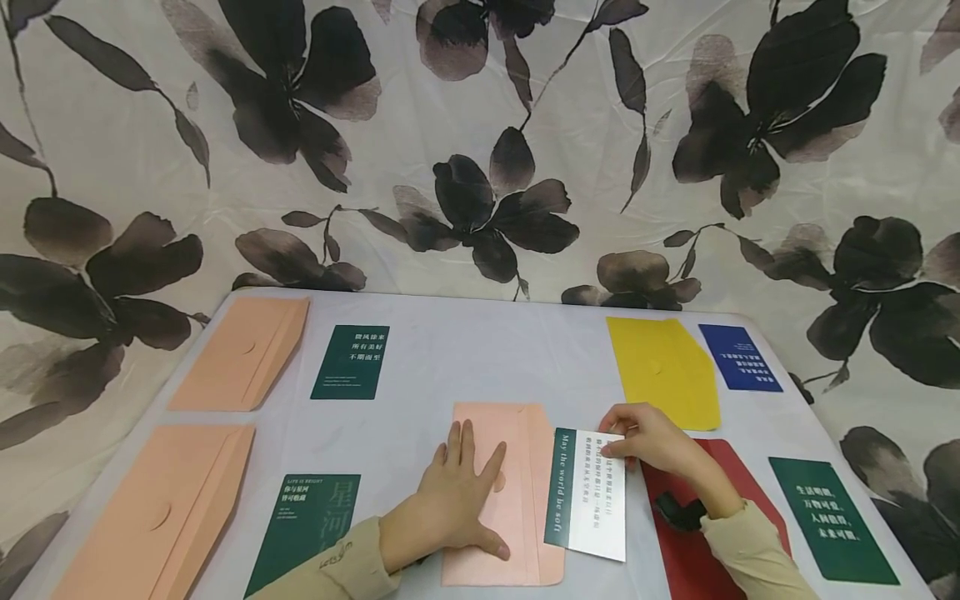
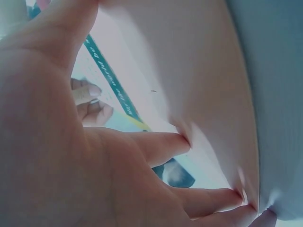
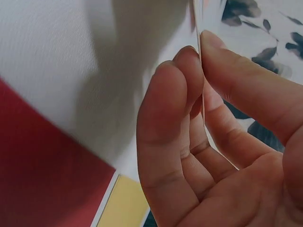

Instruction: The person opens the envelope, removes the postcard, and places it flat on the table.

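Observation:
A pink envelope (image 1: pixel 517 500) lies at the front middle of the table. My left hand (image 1: pixel 450 500) rests on it with fingers spread and straight, fingertips touching the paper in the left wrist view. Over the envelope's right edge is a white card with a green band (image 1: pixel 596 500), printed with text. My right hand (image 1: pixel 652 437) pinches this card at its upper right edge, thumb on one face and fingers on the other. Edge-on, the card (image 3: pixel 200 56) shows as a thin line between thumb and fingertips in the right wrist view.
Two peach envelopes (image 1: pixel 240 354) and two green cards (image 1: pixel 350 362) lie on the left. On the right are a yellow envelope (image 1: pixel 663 371), a blue card (image 1: pixel 740 358), a red envelope (image 1: pixel 738 479) and another green card (image 1: pixel 832 521). A flower-patterned cloth (image 1: pixel 450 108) hangs behind the white table.

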{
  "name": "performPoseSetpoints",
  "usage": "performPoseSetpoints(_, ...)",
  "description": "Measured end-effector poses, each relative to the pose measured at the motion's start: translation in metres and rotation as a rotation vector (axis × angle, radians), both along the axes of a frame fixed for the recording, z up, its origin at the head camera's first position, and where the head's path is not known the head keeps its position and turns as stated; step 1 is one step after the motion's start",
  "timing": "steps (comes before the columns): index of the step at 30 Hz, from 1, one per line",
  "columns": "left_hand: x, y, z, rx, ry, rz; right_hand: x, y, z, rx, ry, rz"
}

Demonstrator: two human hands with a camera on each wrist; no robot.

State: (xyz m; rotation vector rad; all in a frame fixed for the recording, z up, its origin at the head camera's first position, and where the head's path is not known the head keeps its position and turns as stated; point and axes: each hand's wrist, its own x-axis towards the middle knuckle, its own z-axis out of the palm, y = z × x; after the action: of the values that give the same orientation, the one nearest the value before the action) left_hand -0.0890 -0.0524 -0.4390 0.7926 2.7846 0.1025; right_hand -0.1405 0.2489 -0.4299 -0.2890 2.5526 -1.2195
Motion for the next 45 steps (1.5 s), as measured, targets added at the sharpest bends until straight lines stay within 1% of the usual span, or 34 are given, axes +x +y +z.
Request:
performPoseSetpoints(5,0.001,-0.004,0.000,0.017,-0.017,-0.005,-0.001,0.006,-0.001,-0.028,-0.032,0.010)
performPoseSetpoints(8,0.002,-0.008,-0.003,0.036,-0.028,-0.008,-0.001,0.008,-0.002,-0.045,-0.055,0.014)
performPoseSetpoints(13,0.004,-0.018,-0.007,0.073,-0.051,-0.010,0.000,0.010,-0.003,-0.109,-0.096,0.042)
performPoseSetpoints(18,0.008,-0.027,-0.005,0.116,-0.085,-0.007,-0.001,0.012,-0.003,-0.152,-0.139,0.078)
performPoseSetpoints(24,0.010,-0.037,-0.004,0.136,-0.087,-0.013,0.000,0.012,-0.003,-0.162,-0.156,0.092)
performPoseSetpoints(28,0.011,-0.043,-0.004,0.149,-0.095,-0.008,0.001,0.009,-0.003,-0.139,-0.119,0.084)
performPoseSetpoints(31,0.013,-0.047,-0.004,0.156,-0.102,-0.005,0.003,0.005,-0.006,-0.097,-0.067,0.069)
performPoseSetpoints(39,0.011,-0.053,-0.006,0.157,-0.083,-0.020,0.013,-0.008,-0.010,0.121,0.102,0.005)
performPoseSetpoints(45,0.011,-0.055,-0.008,0.164,-0.078,-0.017,0.019,-0.016,-0.013,0.209,0.147,-0.042)
